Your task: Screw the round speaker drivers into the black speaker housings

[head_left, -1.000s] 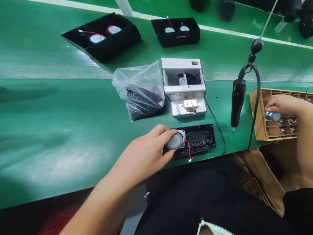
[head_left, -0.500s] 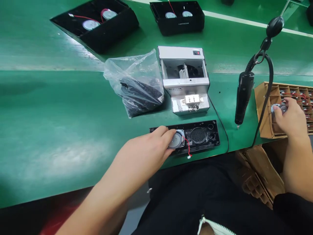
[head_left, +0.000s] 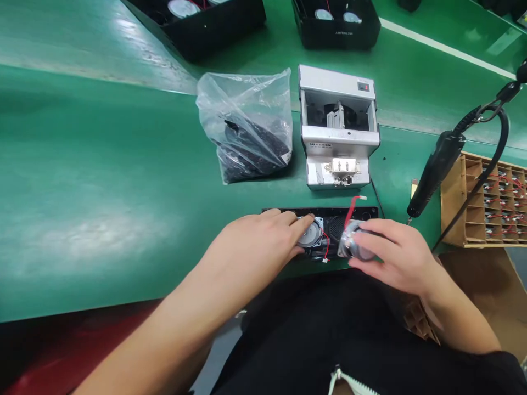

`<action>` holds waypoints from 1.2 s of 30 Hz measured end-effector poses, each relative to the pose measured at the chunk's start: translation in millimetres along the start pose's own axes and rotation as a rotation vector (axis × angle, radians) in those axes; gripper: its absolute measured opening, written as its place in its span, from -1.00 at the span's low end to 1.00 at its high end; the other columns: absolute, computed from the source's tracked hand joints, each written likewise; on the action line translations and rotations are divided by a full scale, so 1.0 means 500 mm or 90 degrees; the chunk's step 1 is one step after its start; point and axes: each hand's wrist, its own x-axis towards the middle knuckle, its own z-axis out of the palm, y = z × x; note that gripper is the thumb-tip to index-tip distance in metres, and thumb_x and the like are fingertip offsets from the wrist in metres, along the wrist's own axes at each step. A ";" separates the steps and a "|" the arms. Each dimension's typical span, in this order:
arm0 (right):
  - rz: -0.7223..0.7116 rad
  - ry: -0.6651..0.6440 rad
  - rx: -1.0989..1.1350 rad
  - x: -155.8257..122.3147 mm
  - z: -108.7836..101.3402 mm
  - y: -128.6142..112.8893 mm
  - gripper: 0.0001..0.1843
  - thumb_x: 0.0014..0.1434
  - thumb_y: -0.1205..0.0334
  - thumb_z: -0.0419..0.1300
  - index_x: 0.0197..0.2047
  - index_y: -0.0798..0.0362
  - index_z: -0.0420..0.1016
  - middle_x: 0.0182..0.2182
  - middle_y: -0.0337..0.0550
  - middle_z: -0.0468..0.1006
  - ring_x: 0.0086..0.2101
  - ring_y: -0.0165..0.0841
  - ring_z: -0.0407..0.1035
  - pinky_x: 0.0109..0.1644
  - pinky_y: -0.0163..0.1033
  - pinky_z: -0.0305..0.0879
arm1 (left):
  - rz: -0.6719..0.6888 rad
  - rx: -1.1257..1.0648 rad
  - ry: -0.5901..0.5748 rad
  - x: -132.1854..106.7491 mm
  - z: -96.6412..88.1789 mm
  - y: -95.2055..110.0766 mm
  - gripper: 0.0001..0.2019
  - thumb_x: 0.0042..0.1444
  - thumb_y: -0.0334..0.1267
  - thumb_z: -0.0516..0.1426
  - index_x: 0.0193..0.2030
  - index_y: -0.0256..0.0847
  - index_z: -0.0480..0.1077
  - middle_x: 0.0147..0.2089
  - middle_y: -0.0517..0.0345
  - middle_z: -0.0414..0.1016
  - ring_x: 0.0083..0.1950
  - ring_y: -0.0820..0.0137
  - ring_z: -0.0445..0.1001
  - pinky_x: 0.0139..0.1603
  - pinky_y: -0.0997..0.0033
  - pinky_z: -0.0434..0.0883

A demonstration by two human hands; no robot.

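Note:
My left hand (head_left: pixel 269 238) grips a round grey speaker driver (head_left: pixel 309 235) seated at the left part of a long black speaker panel (head_left: pixel 373 214). Red wires with a white plug run from that driver toward the panel's near edge. In the fingers of my right hand (head_left: pixel 395 249) is a second speaker driver (head_left: pixel 359 244), slightly blurred. It is tilted over the panel's right part, partly covering a round mesh grille (head_left: pixel 335 226). Its red lead sticks up, ending in a white plug. Whether this second driver touches the panel, I cannot tell.
Behind the panel stands a silver screw feeder (head_left: pixel 340 145), beside a clear plastic bag (head_left: pixel 251 131) of dark contents. A black electric screwdriver (head_left: pixel 438 173) hangs at the right, before a divided cardboard box (head_left: pixel 453 203) of drivers. Black speaker housings (head_left: pixel 222 33) lie farther back.
My right hand has come left from the cardboard box to the panel, carrying a speaker driver. My left hand stays on the seated driver. The view has shifted and the hanging screwdriver tilts more.

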 end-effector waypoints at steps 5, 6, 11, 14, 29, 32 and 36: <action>-0.021 -0.141 -0.031 0.059 0.076 0.055 -0.66 0.55 0.07 0.45 0.29 -0.03 0.74 0.16 0.07 0.91 0.04 -0.15 0.84 0.09 -0.04 0.85 | 0.014 -0.027 0.059 -0.017 0.010 -0.001 -0.77 0.40 -0.39 0.21 0.05 -0.17 0.70 -0.15 -0.13 0.75 -0.12 -0.11 0.74 -0.19 0.00 0.57; -0.021 -0.171 -0.034 0.062 0.072 0.059 -0.64 0.54 0.08 0.46 0.31 -0.03 0.73 0.17 0.08 0.91 0.05 -0.14 0.84 0.09 -0.04 0.84 | 0.016 -0.025 0.068 -0.020 0.012 -0.002 -0.77 0.40 -0.41 0.19 0.01 -0.18 0.70 -0.18 -0.12 0.73 -0.14 -0.10 0.73 -0.20 -0.01 0.56; -0.005 -0.295 -0.055 0.070 0.054 0.043 -0.60 0.54 0.07 0.46 0.37 -0.08 0.72 0.23 0.09 0.88 0.09 -0.14 0.82 0.13 -0.03 0.84 | 0.059 -0.072 0.102 -0.023 0.023 -0.017 -0.70 0.34 -0.53 0.18 0.00 -0.13 0.69 -0.20 -0.05 0.69 -0.16 -0.01 0.68 -0.19 0.05 0.50; 0.020 -0.342 -0.077 0.076 0.054 0.032 -0.60 0.55 0.20 0.42 0.39 -0.05 0.70 0.27 0.13 0.86 0.07 -0.11 0.82 0.14 0.04 0.86 | 0.072 -0.105 0.123 -0.022 0.028 -0.026 -0.71 0.34 -0.52 0.21 0.01 -0.13 0.70 -0.22 -0.03 0.67 -0.18 0.00 0.66 -0.21 0.06 0.46; 0.084 -0.393 -0.107 0.080 0.054 -0.002 -0.52 0.63 0.19 0.30 0.51 0.08 0.64 0.39 0.24 0.83 0.16 -0.03 0.85 0.18 0.09 0.90 | 0.065 -0.103 0.112 -0.031 0.030 -0.028 -0.69 0.48 -0.44 0.15 0.07 -0.06 0.72 -0.16 -0.03 0.72 -0.13 0.00 0.66 -0.19 -0.01 0.49; 0.094 -0.390 -0.102 0.083 0.052 -0.003 -0.52 0.61 0.20 0.33 0.51 0.03 0.65 0.38 0.16 0.84 0.18 -0.04 0.84 0.23 0.09 0.90 | 0.071 -0.085 0.132 -0.032 0.032 -0.028 -0.72 0.54 -0.37 0.14 0.09 -0.10 0.71 -0.16 -0.05 0.71 -0.15 -0.02 0.66 -0.19 -0.05 0.50; 0.098 -0.354 -0.104 0.072 0.045 -0.004 -0.47 0.61 0.14 0.35 0.55 0.06 0.62 0.39 0.20 0.82 0.19 -0.02 0.83 0.23 0.10 0.89 | 0.070 -0.086 0.136 -0.037 0.033 -0.028 -0.77 0.51 -0.31 0.23 0.17 -0.16 0.70 -0.06 -0.12 0.77 -0.09 -0.08 0.68 -0.16 -0.07 0.51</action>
